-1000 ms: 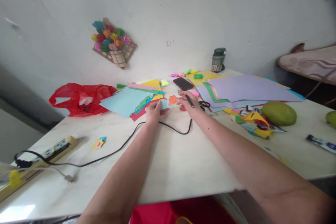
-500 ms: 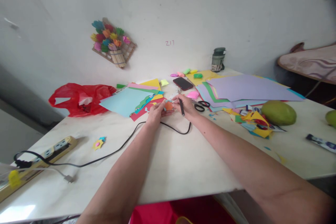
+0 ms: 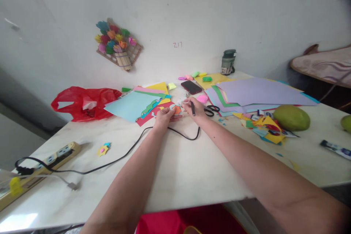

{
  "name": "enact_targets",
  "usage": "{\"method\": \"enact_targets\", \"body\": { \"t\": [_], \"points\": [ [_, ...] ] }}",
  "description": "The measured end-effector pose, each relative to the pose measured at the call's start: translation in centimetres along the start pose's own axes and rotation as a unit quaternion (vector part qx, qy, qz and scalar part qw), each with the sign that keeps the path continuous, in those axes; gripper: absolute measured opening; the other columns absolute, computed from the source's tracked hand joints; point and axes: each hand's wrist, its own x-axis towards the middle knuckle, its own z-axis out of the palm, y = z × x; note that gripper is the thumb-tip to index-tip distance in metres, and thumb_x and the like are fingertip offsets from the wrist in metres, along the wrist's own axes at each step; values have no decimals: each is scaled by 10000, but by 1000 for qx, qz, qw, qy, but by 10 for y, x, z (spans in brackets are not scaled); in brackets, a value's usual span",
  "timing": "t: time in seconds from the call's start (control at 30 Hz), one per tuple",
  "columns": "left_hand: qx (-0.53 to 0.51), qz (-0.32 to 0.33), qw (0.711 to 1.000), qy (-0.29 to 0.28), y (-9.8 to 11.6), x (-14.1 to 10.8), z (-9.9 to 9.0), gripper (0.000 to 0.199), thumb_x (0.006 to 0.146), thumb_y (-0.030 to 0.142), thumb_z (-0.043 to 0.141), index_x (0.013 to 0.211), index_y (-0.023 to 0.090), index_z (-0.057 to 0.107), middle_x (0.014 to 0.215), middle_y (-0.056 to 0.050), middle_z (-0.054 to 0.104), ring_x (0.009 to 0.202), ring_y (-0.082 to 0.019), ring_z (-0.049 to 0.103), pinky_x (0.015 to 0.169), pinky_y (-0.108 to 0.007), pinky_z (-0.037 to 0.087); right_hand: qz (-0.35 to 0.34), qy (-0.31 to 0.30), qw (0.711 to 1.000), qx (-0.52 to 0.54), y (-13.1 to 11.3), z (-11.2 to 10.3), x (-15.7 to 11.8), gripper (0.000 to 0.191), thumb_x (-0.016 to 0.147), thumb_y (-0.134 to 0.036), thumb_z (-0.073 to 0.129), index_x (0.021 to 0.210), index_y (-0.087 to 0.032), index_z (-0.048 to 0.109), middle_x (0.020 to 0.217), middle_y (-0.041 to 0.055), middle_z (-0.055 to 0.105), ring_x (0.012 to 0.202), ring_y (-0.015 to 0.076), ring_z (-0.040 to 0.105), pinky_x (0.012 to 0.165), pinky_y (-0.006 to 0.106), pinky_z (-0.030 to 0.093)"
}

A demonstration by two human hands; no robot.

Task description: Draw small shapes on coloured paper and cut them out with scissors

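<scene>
Near the middle of the table, my left hand holds a small orange paper piece between thumb and fingers. Just right of it, my right hand is closed round a dark pen, which leans back over the hand; its tip is too small to make out. Black-handled scissors lie beside my right hand. Red paper lies flat behind and left of my left hand. A pink lump sits just beyond my right hand.
Coloured sheets, a phone and a bottle stand or lie behind. Paper scraps and a green fruit are at right. At left are a red bag, a black cable and a power strip.
My right hand has shifted slightly right, away from the orange piece, and the pen has tilted a little. More of the orange piece shows. My left hand has barely moved.
</scene>
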Motion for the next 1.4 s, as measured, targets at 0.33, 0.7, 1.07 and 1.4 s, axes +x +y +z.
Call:
{"method": "enact_targets", "body": {
  "t": [0.33, 0.7, 1.07, 1.4],
  "points": [
    [-15, 2, 999, -35, -2, 1, -3, 369, 635, 426, 805, 666, 157, 554, 662, -24, 679, 699, -225, 721, 618, -296, 574, 112, -46, 992, 36, -18, -1, -11, 273, 723, -457, 667, 677, -203, 578, 660, -3, 623, 576, 128, 608, 425, 193, 423],
    [12, -8, 998, -55, 0, -1, -2, 412, 627, 486, 806, 721, 142, 600, 739, -79, 724, 745, -258, 727, 673, -346, 591, -1, -66, 998, 3, -9, -4, -6, 246, 648, -400, 686, 592, -200, 555, 537, -38, 526, 491, 112, 493, 484, 244, 407],
    [-34, -12, 997, -62, -2, -1, -3, 456, 723, 556, 715, 856, 123, 658, 806, -126, 737, 829, -290, 728, 773, -397, 596, -16, -32, 999, 6, -10, -2, -6, 207, 655, -359, 654, 580, -201, 542, 496, -41, 502, 489, 121, 496, 481, 244, 374],
    [-2, -5, 999, -54, -3, 0, -3, 378, 620, 416, 828, 742, 127, 616, 734, -84, 727, 731, -247, 724, 726, -358, 586, 8, -46, 999, 10, -12, 0, -8, 290, 673, -442, 672, 591, -204, 529, 523, -35, 536, 494, 118, 507, 494, 245, 399]
  ]
}}
